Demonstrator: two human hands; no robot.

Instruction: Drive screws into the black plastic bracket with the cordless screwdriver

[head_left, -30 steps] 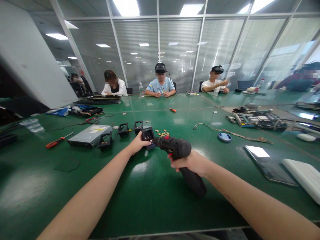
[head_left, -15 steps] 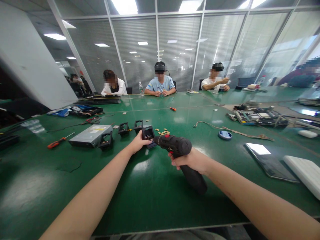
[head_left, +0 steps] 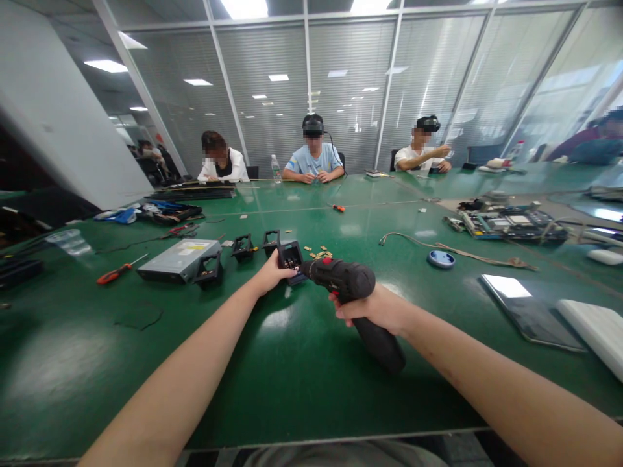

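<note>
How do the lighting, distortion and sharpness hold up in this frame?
Head view: pale glare patches on the green table, and lights mirrored in the glass wall; head view: a bright white patch on the dark flat device; head view: side wall posts lean outward at the top; head view: bits inside the held black frame are too small to identify.

bright ceiling panels [head_left: 243,8] give the light; glare spots the green tabletop [head_left: 292,389]; frame edges look stretched.
</note>
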